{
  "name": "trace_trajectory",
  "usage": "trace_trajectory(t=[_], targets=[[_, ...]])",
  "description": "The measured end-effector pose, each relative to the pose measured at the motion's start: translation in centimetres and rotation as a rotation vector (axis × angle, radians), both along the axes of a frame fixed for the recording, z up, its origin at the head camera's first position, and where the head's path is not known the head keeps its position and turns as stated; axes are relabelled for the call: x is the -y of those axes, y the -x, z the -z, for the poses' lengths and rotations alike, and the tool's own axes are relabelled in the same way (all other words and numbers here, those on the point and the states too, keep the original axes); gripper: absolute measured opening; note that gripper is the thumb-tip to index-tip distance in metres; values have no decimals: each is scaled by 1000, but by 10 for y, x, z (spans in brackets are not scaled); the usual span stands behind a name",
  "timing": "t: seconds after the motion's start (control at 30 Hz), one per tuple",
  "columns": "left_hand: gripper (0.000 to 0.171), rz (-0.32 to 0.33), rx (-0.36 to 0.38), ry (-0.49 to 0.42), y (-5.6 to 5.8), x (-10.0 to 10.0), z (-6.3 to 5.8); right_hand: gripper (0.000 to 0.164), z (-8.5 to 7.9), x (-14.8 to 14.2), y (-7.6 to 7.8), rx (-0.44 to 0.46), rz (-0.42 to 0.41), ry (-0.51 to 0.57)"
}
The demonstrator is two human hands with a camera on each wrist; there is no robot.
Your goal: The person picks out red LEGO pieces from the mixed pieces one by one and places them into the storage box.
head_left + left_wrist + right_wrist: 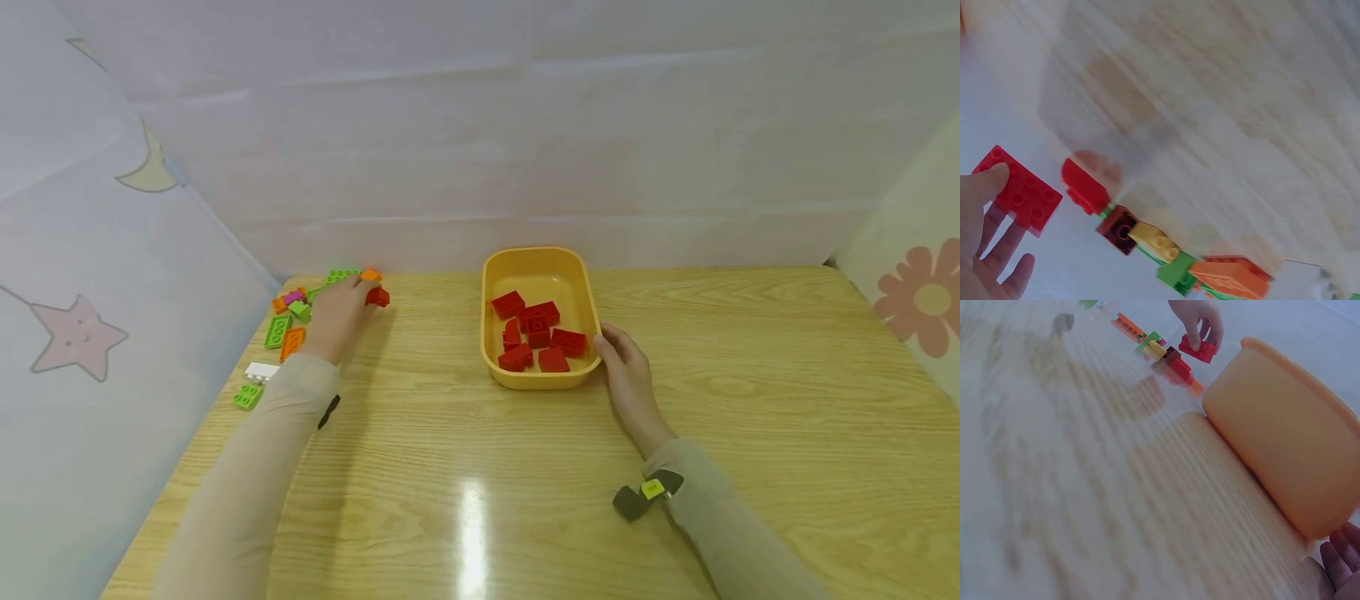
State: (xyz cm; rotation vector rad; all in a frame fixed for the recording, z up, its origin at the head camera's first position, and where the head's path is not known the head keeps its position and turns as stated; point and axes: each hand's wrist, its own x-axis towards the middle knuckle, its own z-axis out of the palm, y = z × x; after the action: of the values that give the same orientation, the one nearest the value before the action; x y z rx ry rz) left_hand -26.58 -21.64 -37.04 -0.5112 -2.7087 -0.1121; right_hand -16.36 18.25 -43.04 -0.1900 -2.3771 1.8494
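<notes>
My left hand (339,315) is over the far left of the table, among toy building bricks. It pinches a red building brick (1017,190), with the thumb across its studs in the left wrist view. Another red brick (1085,187) stands on the table close beside it. Several red bricks (537,331) lie inside a yellow plastic bin (540,381) near the back middle. At the bin's near right corner, my right hand (633,387) holds the side, thumb at the rim; in the right wrist view its fingers (1335,556) are at the lower corner.
Green (278,331), orange (292,342) and white bricks (260,372) line the table's left edge, a green brick (247,396) nearest me. A pale sheet (525,167) hangs behind the table. Printed fabric stands at both sides.
</notes>
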Motion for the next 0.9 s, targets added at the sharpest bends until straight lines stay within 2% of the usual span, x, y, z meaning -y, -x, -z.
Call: trace_trajectory(t=[0.2,0.4,0.57,0.67,0.77,0.9], targets=[[34,25,23,29,7,-24,-8,52,0,-2,-1,-29,14,0],[35,71,14,37,6,-43,-12,51,1,-1,-2,-36,4,40],[38,100,27,53,4,-61,-17,51,4,1,-2,-45,2,22],[37,119,8,32,5,-77,-23,52,4,0,-1,-54,1,7],[36,165,-28,9,4,-94,-28,52,4,-1,-1,-54,2,-1],[35,215,-40,4,3,-115,-33,52,2,0,-1,-46,6,-5]])
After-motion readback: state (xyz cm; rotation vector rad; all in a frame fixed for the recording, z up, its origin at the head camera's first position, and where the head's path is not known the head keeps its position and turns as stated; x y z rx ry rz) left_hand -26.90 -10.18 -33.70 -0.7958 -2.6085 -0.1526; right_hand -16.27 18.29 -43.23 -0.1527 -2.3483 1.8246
